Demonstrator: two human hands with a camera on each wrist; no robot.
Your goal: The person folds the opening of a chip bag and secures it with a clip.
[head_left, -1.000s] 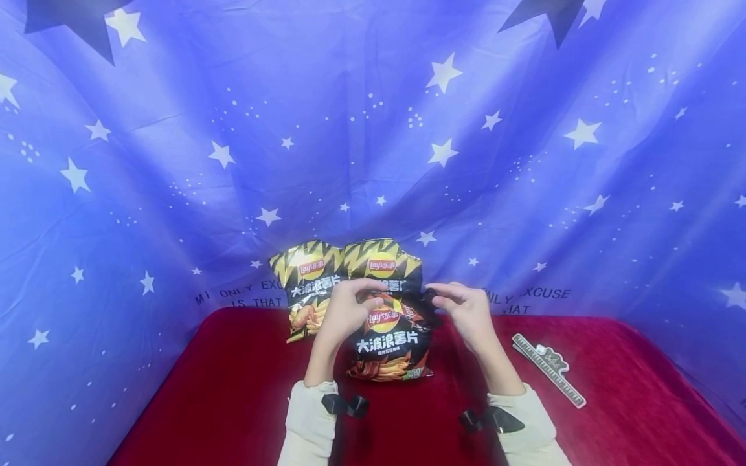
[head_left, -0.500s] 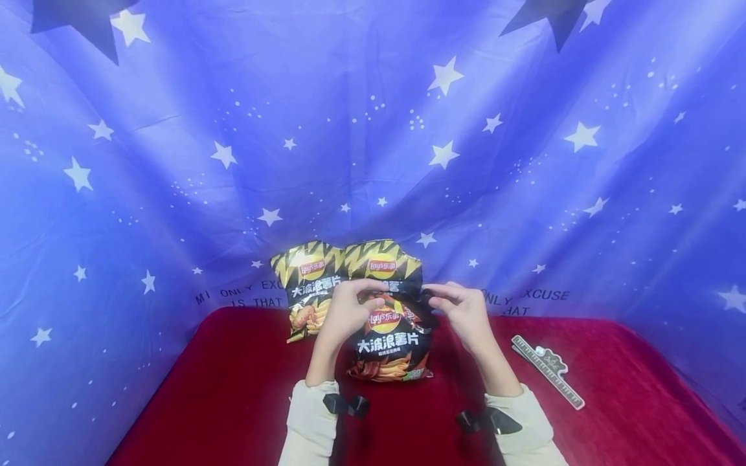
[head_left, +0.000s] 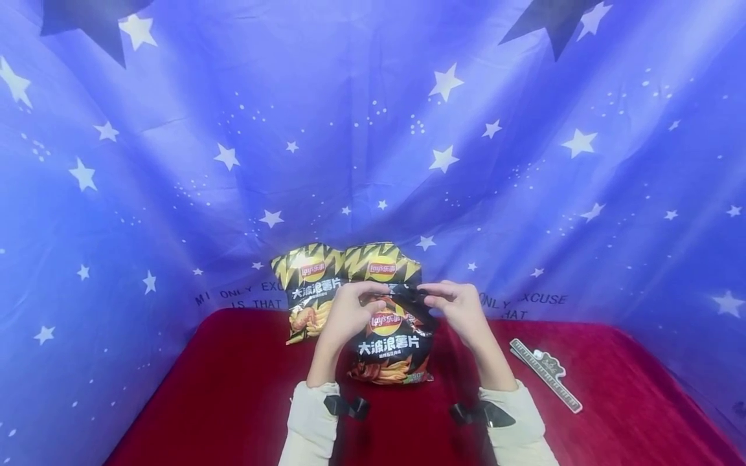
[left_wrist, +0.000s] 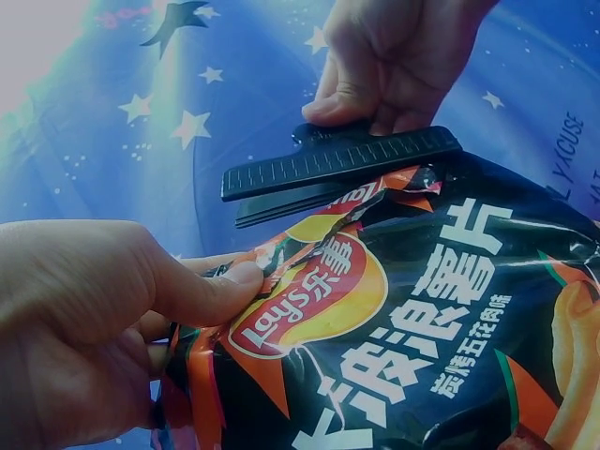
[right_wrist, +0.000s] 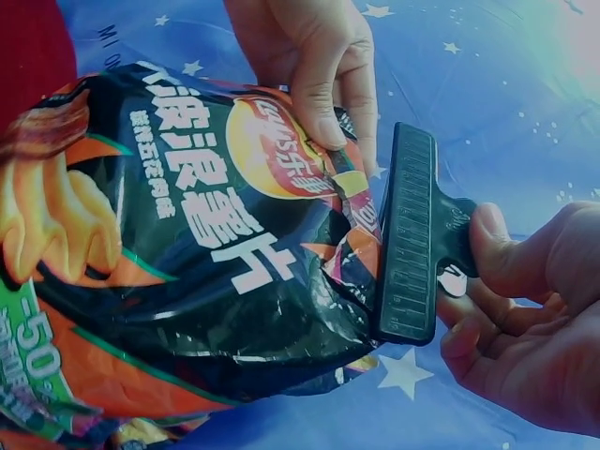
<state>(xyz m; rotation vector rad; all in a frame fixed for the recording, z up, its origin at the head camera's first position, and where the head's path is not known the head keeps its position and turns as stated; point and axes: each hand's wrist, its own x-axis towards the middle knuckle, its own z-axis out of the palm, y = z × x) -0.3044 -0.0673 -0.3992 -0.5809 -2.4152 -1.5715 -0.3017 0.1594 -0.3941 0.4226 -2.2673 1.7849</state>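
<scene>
A black chip bag (head_left: 389, 349) with a red and yellow logo stands upright on the table. My left hand (head_left: 348, 312) pinches its top edge at the left corner, thumb in front. My right hand (head_left: 463, 314) pinches the handle of a long black bag clip (right_wrist: 411, 234) between thumb and fingers. Along the bag's top edge, the clip's jaws stand apart at the end nearer my left hand, as the left wrist view shows. The bag's folded top reaches the clip at its other end; how deep it sits between the jaws is hard to tell.
Two yellow-and-black chip bags (head_left: 311, 268) stand behind, against the blue star-print curtain (head_left: 373, 129). A pale grey clip (head_left: 546, 375) lies to the right on the red cloth-covered table (head_left: 233, 401).
My right hand has moved slightly left with the black clip, which now reaches further across the bag's top. My left hand stays on the bag's corner. The view has shifted a little.
</scene>
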